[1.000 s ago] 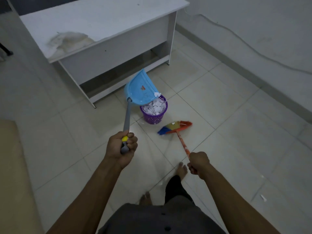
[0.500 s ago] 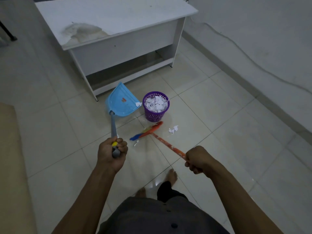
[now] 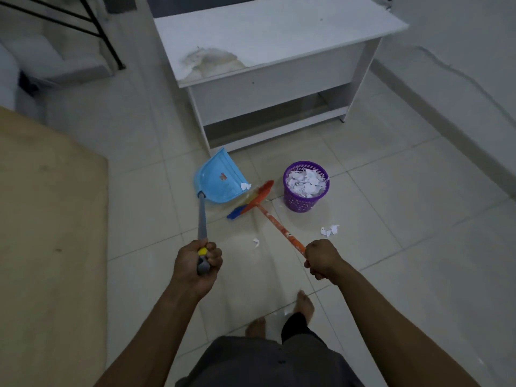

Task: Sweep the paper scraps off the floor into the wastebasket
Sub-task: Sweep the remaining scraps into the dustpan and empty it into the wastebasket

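The left hand (image 3: pixel 196 261) held the blue dustpan (image 3: pixel 220 177) tight by its grey handle, and the right hand (image 3: pixel 321 258) held the broom (image 3: pixel 251 201) tight by its orange stick; the broom head sat right at the pan's lip; a few paper scraps (image 3: pixel 329 231) lay on the floor (image 3: pixel 391 275) near the purple wastebasket (image 3: pixel 301 203); the basket looked piled to the top, so more paper might spill back out, and a hard push might flick scraps past the pan; a second before, the pan was tipped over the basket, and now it sat on the floor beside it
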